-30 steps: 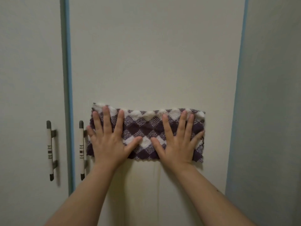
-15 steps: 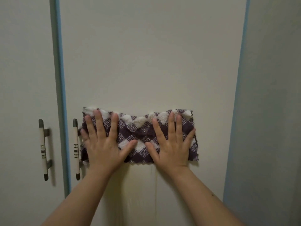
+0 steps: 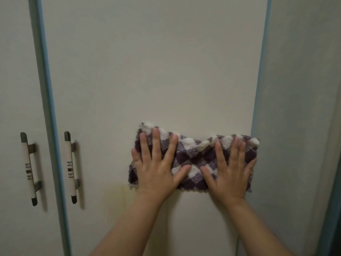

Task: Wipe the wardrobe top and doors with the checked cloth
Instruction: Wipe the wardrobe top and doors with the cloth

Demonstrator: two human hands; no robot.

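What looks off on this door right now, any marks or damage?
A faint yellowish streak runs down the door below the checked cloth's lower left corner, unlike the plain cream panel. The cloth bunches between the left hand and right hand.

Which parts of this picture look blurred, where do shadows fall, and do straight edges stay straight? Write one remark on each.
Head view: the left door handle and right door handle are smeared, with soft shadows to their right; head view: the checked cloth, left hand and right hand look sharper; head view: the blue strip between the doors leans and bows; light dim, no glare.
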